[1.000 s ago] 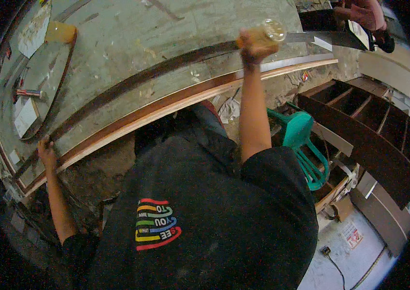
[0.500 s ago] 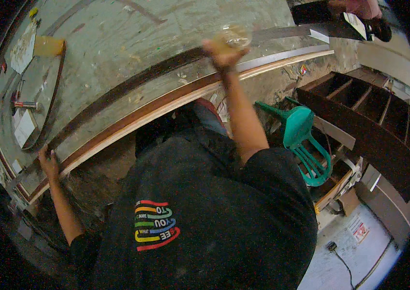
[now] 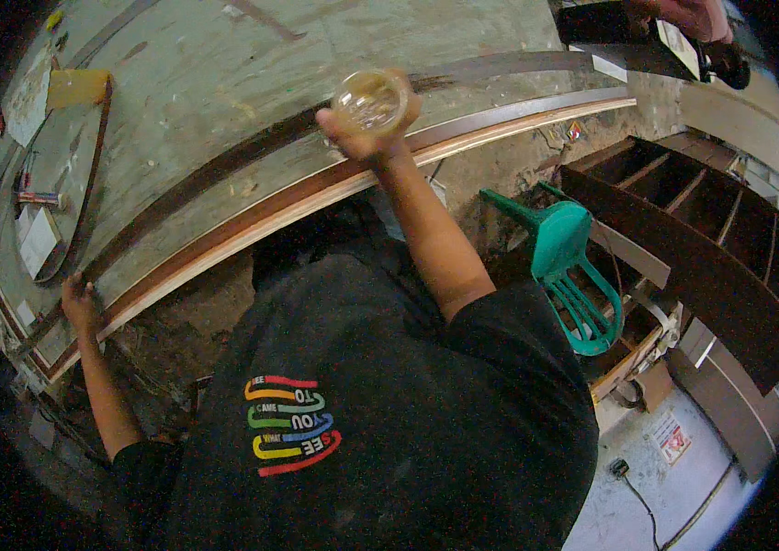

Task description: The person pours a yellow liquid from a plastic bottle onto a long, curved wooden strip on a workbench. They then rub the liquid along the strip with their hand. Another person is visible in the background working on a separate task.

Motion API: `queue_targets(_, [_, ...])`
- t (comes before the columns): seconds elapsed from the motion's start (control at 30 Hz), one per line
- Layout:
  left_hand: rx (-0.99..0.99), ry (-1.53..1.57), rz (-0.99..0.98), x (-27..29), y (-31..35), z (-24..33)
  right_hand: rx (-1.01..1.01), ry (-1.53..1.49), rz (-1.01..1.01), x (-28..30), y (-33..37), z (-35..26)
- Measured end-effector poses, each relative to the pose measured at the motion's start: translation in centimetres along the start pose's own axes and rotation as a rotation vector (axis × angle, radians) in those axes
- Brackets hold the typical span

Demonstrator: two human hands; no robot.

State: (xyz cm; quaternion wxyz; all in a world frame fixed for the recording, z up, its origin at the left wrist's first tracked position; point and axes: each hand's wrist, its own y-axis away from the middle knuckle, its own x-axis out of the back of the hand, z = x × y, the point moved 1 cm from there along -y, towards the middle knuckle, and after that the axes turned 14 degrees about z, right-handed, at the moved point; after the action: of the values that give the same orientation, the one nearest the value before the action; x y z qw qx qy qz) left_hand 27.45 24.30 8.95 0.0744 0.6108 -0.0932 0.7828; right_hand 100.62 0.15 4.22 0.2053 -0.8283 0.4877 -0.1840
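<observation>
My right hand (image 3: 373, 147) is closed round a round, clear, jar-like thing (image 3: 369, 99) with a yellowish inside, held over a long dark strip (image 3: 215, 179). The strip runs in a curve across the worn grey-green tabletop (image 3: 252, 87), and its middle is partly hidden by that hand. At the strip's lower left end, my left hand (image 3: 79, 303) has bent fingers on the strip, seemingly pinching it. Between my body and the dark strip lies a long board (image 3: 215, 241) with a brown face and pale edge.
A hammer-like tool (image 3: 40, 197), a white block (image 3: 40, 243) and a yellow piece (image 3: 80, 88) lie at the left. On the right stand a green plastic chair (image 3: 562, 241) and a dark shelf frame (image 3: 683, 248). Another person's hand (image 3: 688, 16) is at the top right.
My right hand has slid leftward along the dark strip with the clear round thing. My left hand stays at the strip's left end; the view has shifted slightly.
</observation>
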Motion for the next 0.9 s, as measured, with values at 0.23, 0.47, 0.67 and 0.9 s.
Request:
queue_targets(0.23, [-0.096, 0.018, 0.099, -0.4, -0.2, -2.0, 0.337, 0.399, 0.272, 10.9, -11.3, 6.4])
queue_targets(0.47, [-0.065, 0.101, 0.095, -0.2, 0.0, -0.9, 0.149, 0.067, 0.283, 8.2, -10.9, 7.0])
queue_targets(0.67, [0.018, 0.129, 0.041, -1.1, -0.8, -3.9, 0.437, -0.001, 0.114, -1.9, -1.1, 6.0])
queue_targets(0.9, [0.050, -0.054, -0.075, -0.9, -1.4, -4.7, 0.189, 0.417, 0.760, 9.9, -13.8, 11.8])
